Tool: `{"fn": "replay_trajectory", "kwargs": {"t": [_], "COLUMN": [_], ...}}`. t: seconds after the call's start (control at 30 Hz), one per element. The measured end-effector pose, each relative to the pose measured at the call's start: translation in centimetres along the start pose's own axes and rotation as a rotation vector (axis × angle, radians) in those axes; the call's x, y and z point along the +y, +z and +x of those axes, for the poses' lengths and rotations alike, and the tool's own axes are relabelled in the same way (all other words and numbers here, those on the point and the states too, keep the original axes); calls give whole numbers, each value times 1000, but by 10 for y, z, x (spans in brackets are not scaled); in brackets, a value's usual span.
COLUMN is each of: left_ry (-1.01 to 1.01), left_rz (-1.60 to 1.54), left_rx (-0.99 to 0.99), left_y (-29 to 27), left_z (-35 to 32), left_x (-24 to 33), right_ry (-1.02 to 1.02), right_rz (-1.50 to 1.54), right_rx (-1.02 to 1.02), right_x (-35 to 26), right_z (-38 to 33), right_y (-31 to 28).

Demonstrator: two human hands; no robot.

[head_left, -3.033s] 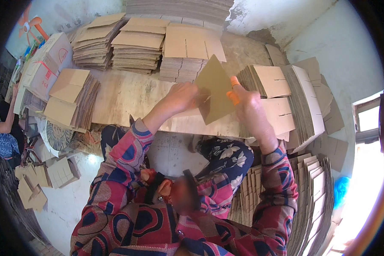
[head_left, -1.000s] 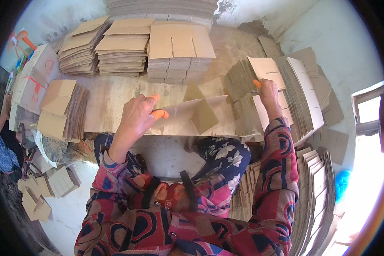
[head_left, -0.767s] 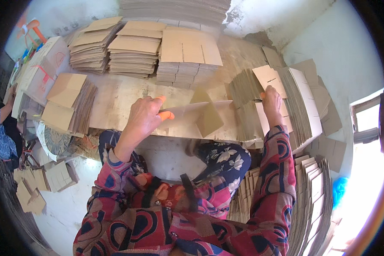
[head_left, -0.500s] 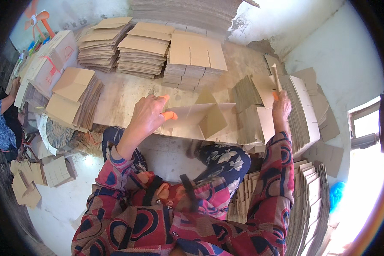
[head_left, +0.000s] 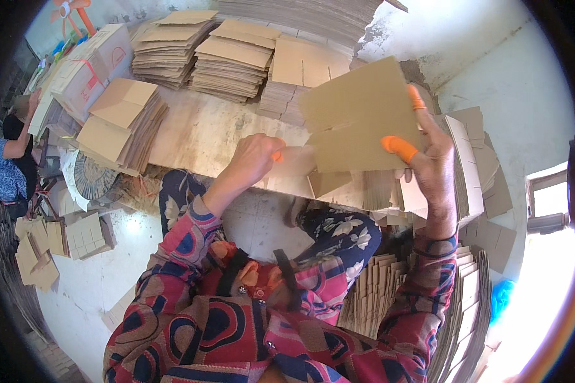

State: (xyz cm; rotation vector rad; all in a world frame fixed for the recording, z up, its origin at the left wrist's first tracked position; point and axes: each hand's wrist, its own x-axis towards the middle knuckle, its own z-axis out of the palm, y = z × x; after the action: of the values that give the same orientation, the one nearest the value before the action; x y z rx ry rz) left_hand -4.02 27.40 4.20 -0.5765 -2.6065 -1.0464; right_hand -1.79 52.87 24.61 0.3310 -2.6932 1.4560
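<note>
Cardboard sheet (head_left: 358, 115) now lifted, right hand (head_left: 431, 159)

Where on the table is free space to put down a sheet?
The table is bare between the tilted stack at left, the rear stacks and the left hand. The right side, near the right hand, is crowded.
</note>
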Motion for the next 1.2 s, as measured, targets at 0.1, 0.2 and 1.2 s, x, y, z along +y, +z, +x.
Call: {"fn": "replay_trajectory", "kwargs": {"t": [0.1,0.2,1.2], "left_ry": [25,38,16], "left_rz": [-31,-54,-130], "left_rx": [5,6,-124], "left_y": [6,4,11], "left_z": [3,3,10], "left_x": [-2,-4,8], "right_ry": [42,44,-245], "right_rz": [-30,-60,-646], "right_rx": [-73,-96,-511], "right_x": [2,5,123], "right_z": [4,10,5], "right_y": [8,13,107]}}
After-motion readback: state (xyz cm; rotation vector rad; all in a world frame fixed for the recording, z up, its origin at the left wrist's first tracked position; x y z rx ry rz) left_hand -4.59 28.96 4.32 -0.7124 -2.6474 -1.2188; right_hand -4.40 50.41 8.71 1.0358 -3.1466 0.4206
